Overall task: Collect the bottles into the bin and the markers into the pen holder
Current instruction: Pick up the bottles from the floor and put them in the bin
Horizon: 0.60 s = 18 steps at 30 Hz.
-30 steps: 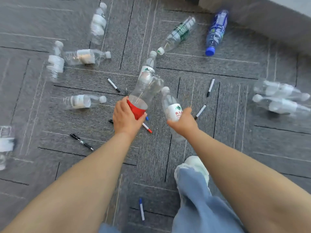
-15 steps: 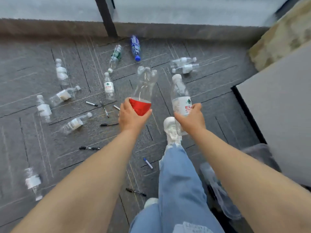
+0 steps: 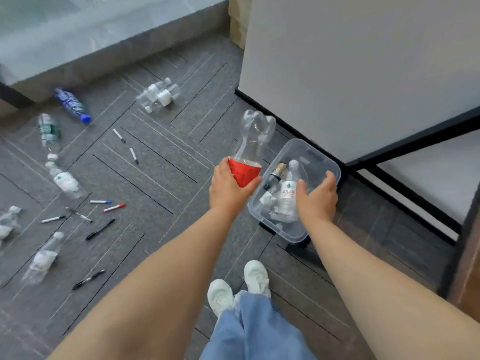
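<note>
Water bottle into bin — left hand: one red-label bottle

A: What's underfoot?
B: Grey carpet in tiles, with pale lines and dark seams.
A: And on the right?
B: A white panel on a black frame, standing on the carpet.
A: At the far edge?
B: A glass wall above a grey base.
A: Nearest?
B: Two white shoes, blue jeans over them.
</note>
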Available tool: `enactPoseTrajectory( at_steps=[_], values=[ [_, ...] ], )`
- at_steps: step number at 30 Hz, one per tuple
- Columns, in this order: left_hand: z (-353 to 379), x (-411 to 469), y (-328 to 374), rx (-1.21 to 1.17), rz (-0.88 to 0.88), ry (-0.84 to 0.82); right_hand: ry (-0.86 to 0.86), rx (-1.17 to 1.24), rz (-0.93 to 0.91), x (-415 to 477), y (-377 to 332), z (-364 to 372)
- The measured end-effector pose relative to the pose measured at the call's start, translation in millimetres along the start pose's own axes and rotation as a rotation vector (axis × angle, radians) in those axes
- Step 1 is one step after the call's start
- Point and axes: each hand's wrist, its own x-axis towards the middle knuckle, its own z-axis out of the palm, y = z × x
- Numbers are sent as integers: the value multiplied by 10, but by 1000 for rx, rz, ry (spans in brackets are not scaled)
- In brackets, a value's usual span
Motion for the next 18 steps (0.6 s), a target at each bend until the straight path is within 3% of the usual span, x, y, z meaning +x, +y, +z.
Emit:
enactPoseTrajectory(
  at_steps=[6, 11, 18],
  values=[
    [555, -155, 442, 0, 68, -123, -19, 58, 109, 41, 397, -338],
    [752, -174, 662, -151, 25, -455, -3, 121, 174, 88, 519, -534],
    [709, -251, 619, -35, -28, -412, -116, 27, 143, 104, 532, -558]
  ],
)
